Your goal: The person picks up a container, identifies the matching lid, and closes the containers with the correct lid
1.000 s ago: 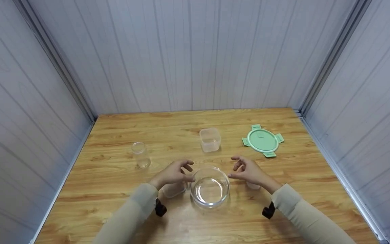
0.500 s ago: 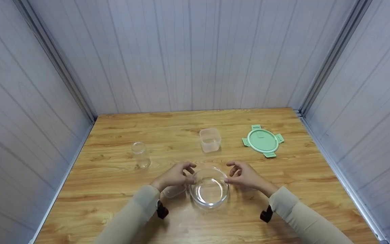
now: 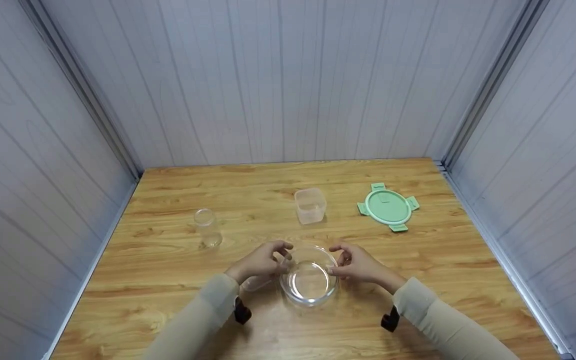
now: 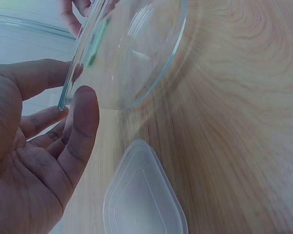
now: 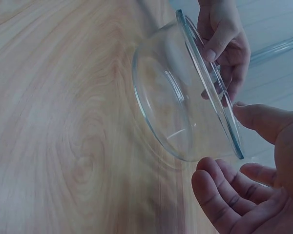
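Note:
A clear round glass bowl (image 3: 309, 292) stands on the wooden table between my two hands. My left hand (image 3: 263, 260) holds its left rim (image 4: 71, 92), the thumb over the edge and the curled fingers outside. On the opposite side is my right hand (image 3: 360, 262), its thumb tip (image 5: 241, 109) right at the rim. Its other fingers (image 5: 217, 195) bend loosely below the rim outside the wall, with a gap showing between them and the thumb. Beneath my left wrist lies a frosted plastic piece with rounded corners (image 4: 141, 195), partly hidden in the head view.
Farther back stands a translucent square plastic container (image 3: 311, 207). To the left is a clear glass jar (image 3: 208, 229). A green round lid with clip tabs (image 3: 388, 207) lies at the back right. Pale panel walls (image 3: 288, 85) enclose the table (image 3: 193, 185) on three sides.
My right hand has moved left to the bowl's rim, covering a small clear object seen beside it earlier. My left hand has shifted slightly right and closer on the rim. The bowl stays put.

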Motion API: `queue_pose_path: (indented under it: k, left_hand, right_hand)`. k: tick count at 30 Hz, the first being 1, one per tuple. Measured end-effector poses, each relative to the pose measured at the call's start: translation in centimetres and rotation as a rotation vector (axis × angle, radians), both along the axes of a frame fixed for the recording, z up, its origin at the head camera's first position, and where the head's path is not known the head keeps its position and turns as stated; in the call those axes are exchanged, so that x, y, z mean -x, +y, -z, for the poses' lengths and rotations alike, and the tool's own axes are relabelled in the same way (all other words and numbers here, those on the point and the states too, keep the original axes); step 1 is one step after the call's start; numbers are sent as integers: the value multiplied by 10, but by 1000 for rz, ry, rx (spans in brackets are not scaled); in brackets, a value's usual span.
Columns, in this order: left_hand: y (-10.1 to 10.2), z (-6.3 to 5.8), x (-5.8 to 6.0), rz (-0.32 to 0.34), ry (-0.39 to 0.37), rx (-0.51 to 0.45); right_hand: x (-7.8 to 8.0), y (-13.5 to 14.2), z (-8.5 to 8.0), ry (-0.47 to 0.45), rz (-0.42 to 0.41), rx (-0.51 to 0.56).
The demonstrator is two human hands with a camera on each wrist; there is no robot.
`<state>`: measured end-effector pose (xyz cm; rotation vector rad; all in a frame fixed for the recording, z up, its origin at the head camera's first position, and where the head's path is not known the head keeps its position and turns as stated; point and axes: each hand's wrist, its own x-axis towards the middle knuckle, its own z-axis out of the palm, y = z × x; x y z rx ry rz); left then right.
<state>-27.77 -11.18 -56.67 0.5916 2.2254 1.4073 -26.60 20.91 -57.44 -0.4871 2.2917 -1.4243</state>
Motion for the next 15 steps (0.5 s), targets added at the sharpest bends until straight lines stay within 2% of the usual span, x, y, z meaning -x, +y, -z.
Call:
queue_pose_path:
  k: [5,12,15]
  left_hand:
    - [2,1,-1,-5,13,6]
    - [3,3,-1,-3,-42,-26]
    - [3,4,-1,-10,-43,-30]
  right_hand:
    - [-4,-2,0,-19,-3,-5]
    - [-6,-5,0,-24,8,-14]
    - [-7,-7,-1,-28,21,-17]
